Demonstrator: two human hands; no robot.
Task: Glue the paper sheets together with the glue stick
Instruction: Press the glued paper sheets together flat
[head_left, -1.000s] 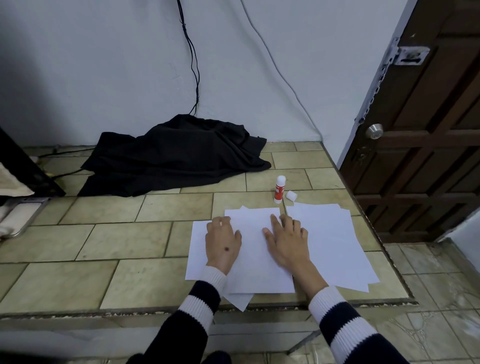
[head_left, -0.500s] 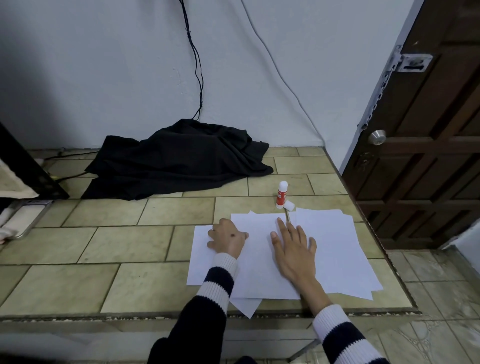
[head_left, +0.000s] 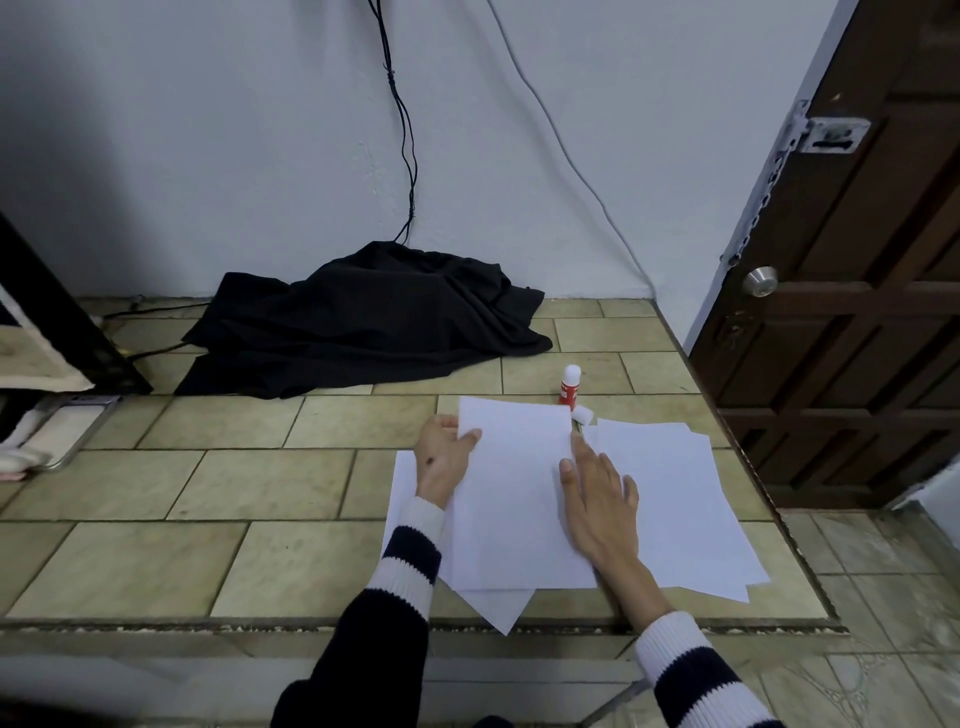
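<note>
A white paper sheet (head_left: 514, 493) lies on top of other white sheets on the tiled tabletop. My left hand (head_left: 441, 457) grips its far left edge, thumb over the top and fingers beneath. My right hand (head_left: 597, 493) lies flat on its right side, fingers spread. A loose pile of more sheets (head_left: 685, 499) spreads to the right. A red glue stick (head_left: 570, 385) with a white top stands just beyond the sheet's far right corner, its white cap (head_left: 582, 414) lying beside it.
A crumpled black cloth (head_left: 363, 322) covers the back of the tiled tabletop (head_left: 234, 483), with cables running up the wall behind. A dark object (head_left: 62, 322) stands at the far left. A brown door (head_left: 857, 312) is at the right. The table's front edge is near my arms.
My left hand moved from pressing flat on the sheet to gripping its far left edge. My right hand slid toward the sheet's right edge.
</note>
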